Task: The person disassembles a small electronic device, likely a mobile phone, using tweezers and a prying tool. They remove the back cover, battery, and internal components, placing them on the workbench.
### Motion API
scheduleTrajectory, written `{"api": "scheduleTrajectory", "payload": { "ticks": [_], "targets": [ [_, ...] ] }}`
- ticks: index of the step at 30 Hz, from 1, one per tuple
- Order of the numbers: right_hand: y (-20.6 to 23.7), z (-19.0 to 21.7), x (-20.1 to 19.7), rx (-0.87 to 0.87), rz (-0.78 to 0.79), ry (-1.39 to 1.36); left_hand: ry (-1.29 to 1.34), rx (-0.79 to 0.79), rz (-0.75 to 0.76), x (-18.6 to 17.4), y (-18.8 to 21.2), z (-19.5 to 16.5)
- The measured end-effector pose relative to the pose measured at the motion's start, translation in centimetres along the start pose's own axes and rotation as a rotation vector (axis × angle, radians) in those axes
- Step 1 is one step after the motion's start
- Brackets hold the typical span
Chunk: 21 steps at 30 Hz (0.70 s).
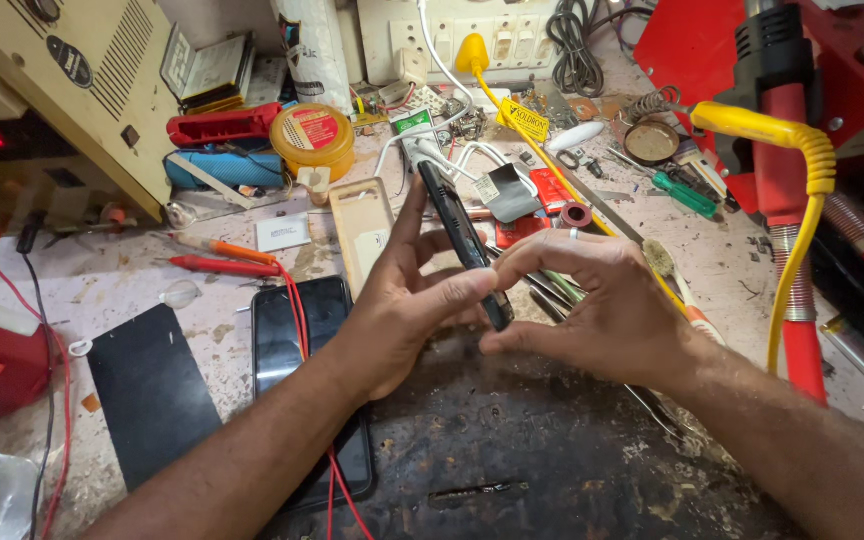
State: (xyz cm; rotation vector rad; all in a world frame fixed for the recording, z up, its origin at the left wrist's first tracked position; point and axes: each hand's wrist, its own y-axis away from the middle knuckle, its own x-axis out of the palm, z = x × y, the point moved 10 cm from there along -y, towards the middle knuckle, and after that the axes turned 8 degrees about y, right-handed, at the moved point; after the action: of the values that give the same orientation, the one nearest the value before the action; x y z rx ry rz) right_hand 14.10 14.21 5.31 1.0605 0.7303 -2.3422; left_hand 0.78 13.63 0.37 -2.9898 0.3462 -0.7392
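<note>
Head view: black phone (462, 240) edge-up, pinched between left hand (402, 310) and right hand (602, 310) grips

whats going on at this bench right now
A person holds a slim black phone edge-up between both hands above a cluttered repair bench. The left hand cradles it from behind with the thumb along its side, while the right hand pinches its lower end. Another dark phone lies flat on the bench under the left forearm, crossed by a red wire, with a black panel beside it. A yellow tin and red probes sit further back.
</note>
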Motion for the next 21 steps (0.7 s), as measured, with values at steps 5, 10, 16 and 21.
{"api": "scheduleTrajectory", "payload": {
  "ticks": [5, 10, 16, 21],
  "targets": [
    [0.0, 1.6, -1.1, -0.187, -0.083, -0.064, 0.045, 0.008, -0.023, -0.1, -0.1, -0.2],
    [-0.2, 1.2, -0.6, -0.168, -0.027, -0.112, 0.042, 0.01, -0.024, -0.2, -0.1, -0.3],
    [-0.1, 0.4, 0.4, -0.172, 0.046, -0.252, 0.021, 0.071, -0.047, -0.6, -0.3, -0.8],
    [-0.3, -1.9, 2.3, 0.04, 0.167, -0.593, -0.133, 0.134, -0.042, -0.2, 0.1, -1.4]
  ]
}}
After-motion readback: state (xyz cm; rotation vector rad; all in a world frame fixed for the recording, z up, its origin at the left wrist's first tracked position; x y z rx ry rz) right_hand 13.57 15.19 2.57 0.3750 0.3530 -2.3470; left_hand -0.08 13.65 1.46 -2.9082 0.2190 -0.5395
